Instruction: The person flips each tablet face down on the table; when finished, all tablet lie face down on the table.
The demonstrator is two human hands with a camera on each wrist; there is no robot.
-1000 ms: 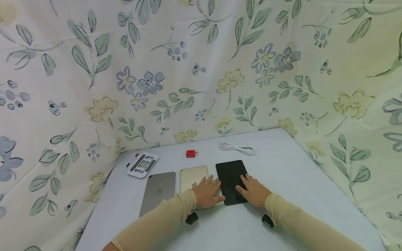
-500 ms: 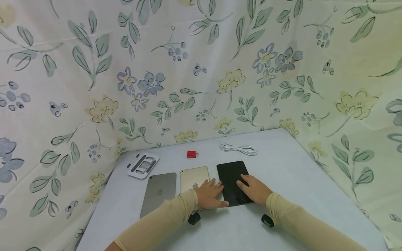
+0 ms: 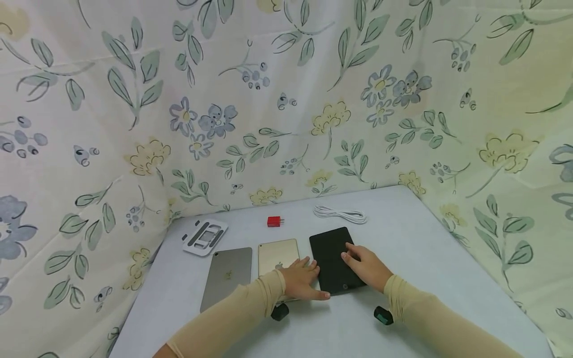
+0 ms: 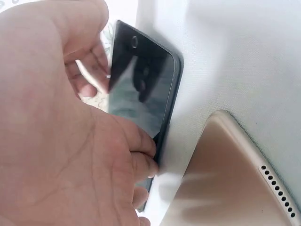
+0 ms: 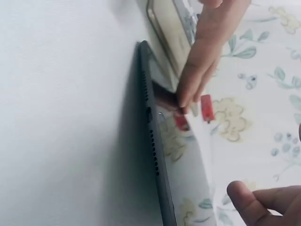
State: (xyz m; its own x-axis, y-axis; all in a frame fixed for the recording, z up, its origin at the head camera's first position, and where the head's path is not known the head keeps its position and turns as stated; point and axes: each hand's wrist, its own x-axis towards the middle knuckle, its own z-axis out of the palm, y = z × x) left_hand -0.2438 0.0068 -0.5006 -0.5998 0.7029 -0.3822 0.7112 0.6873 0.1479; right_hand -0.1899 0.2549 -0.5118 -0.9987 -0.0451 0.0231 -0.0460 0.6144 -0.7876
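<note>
A black tablet (image 3: 331, 253) lies screen up between my two hands. My left hand (image 3: 299, 279) stretches its fingers to the tablet's left edge, thumb pointing right along the near side. In the left wrist view the left fingertips meet the long side of the black tablet (image 4: 160, 61). My right hand (image 3: 367, 267) is over the tablet's right side, fingers loosely bent and holding nothing. The right wrist view has the right hand's fingertips (image 5: 254, 207) apart from the tablet's port edge (image 5: 153, 136). Under the left forearm, a gold tablet (image 3: 273, 253) is partly hidden.
A grey tablet (image 3: 230, 271) lies left of the gold one. Behind it is a white and grey stand (image 3: 206, 237). A red charger plug (image 3: 274, 222) and a coiled white cable (image 3: 340, 214) lie toward the back of the white table (image 3: 425, 263). Floral cloth (image 3: 286, 99) hangs behind.
The right hand's spread fingers have lifted and bent together. My left thumb has reached farther right. The black tablet's near right corner and round button now show more.
</note>
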